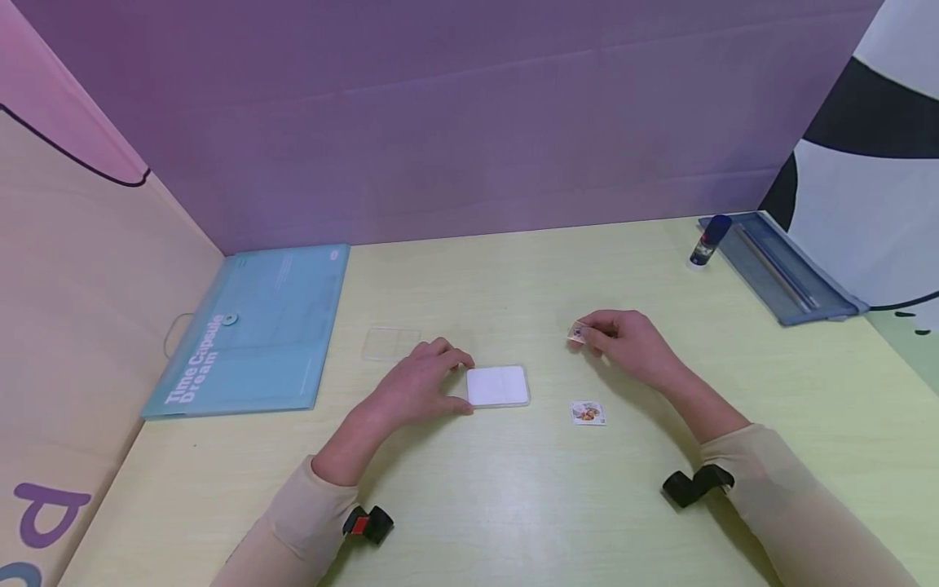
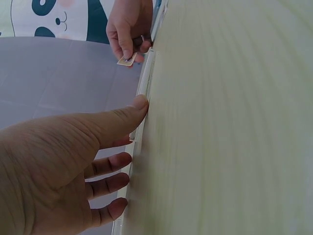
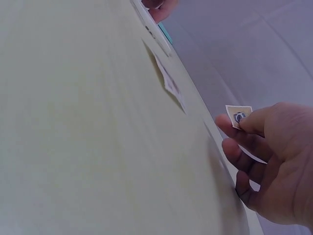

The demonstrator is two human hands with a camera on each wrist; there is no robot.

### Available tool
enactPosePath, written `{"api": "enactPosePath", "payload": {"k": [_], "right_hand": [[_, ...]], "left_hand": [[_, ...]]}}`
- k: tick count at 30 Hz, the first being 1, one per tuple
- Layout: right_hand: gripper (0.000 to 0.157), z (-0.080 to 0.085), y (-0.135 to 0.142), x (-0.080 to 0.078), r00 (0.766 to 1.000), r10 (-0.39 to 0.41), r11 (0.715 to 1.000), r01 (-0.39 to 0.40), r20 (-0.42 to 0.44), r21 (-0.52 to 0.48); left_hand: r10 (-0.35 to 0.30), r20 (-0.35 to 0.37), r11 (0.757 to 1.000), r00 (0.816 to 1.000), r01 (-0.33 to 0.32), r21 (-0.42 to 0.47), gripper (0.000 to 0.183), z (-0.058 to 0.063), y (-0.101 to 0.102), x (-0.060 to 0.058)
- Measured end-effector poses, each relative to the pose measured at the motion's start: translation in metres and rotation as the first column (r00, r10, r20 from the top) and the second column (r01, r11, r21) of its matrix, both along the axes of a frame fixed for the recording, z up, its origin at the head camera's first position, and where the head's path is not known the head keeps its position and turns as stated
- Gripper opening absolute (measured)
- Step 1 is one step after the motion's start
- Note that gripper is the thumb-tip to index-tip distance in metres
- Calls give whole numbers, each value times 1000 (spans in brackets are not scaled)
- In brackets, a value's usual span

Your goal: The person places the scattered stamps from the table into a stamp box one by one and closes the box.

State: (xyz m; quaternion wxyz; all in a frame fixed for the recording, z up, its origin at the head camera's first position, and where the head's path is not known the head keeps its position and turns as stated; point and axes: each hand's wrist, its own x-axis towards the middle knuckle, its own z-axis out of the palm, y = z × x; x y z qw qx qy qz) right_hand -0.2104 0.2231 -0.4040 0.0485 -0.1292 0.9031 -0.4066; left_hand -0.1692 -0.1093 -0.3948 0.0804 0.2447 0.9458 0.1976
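My left hand (image 1: 420, 381) holds a flat white rectangular case (image 1: 497, 386) at its left end, thumb and forefinger at the two corners. From the left wrist view, the thumb (image 2: 140, 103) lies along the thin edge of the case and the other fingers are loosely bent. Off to the right, my right hand (image 1: 632, 342) pinches a small stamp (image 3: 238, 116) between thumb and forefinger, raised above the table. A blue motif on a tan ground shows on it, partly covered by the thumb. Between the hands, a second stamp (image 1: 588, 413) with an orange-brown picture lies on the table.
A thin clear plastic lid (image 1: 381, 344) lies behind my left hand. Farther left is a blue document folder (image 1: 257, 326) with a button. At the back right, a glue stick (image 1: 709, 242) stands beside a blue-grey pouch (image 1: 785, 269). A purple panel (image 1: 469, 122) borders the table's back.
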Motion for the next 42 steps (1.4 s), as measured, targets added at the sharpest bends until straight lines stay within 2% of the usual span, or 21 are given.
{"api": "enactPosePath", "payload": {"k": [8,21,32,42], "right_hand": [[18,0,-3,2,1000,20,998,-19,10,-66],[16,2,-15,6,998,46,998,-45,34,-34],[15,1,-25,10,995,96,994,-94,40,-57],[15,2,-35,14,991,99,992,-91,92,-91]], "left_hand": [[-6,4,1000,1000,6,1,55,-2,0,-1],[0,18,1000,1000,0,3,56,-2,0,-2],[27,72,993,997,-35,112,57,-8,-3,-6],[31,104,979,994,-51,195,58,-14,-8,-8]]}}
